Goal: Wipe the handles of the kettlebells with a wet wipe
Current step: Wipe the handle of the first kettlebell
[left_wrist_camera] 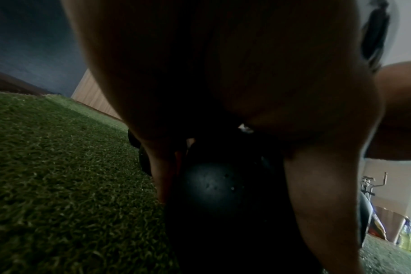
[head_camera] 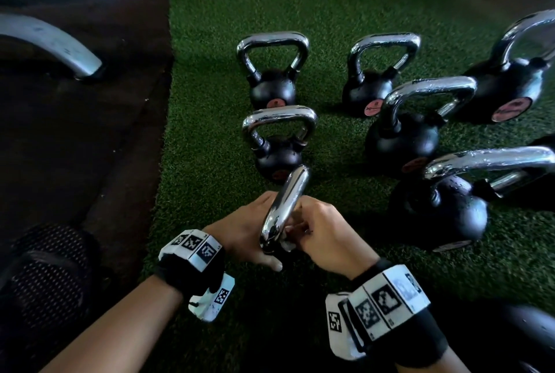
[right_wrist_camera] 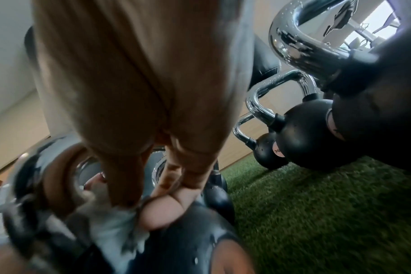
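Observation:
The nearest kettlebell stands on the turf, its chrome handle (head_camera: pixel 285 207) edge-on to me and its black ball (left_wrist_camera: pixel 218 185) mostly hidden under my hands. My left hand (head_camera: pixel 252 237) cups the ball, fingers (left_wrist_camera: pixel 162 166) down one side and thumb down the other. My right hand (head_camera: pixel 303 230) pinches a white wet wipe (head_camera: pixel 289 245) against the lower leg of the handle. In the right wrist view the crumpled wipe (right_wrist_camera: pixel 110 222) sits between my fingertips and the blurred chrome handle (right_wrist_camera: pixel 31 185).
Several more black kettlebells with chrome handles stand on the green turf (head_camera: pixel 210 87): one close behind (head_camera: pixel 279 156), two at the back (head_camera: pixel 271 87), larger ones to the right (head_camera: pixel 444 210). Dark rubber floor (head_camera: pixel 75 132) and a curved metal bar (head_camera: pixel 51 39) lie left.

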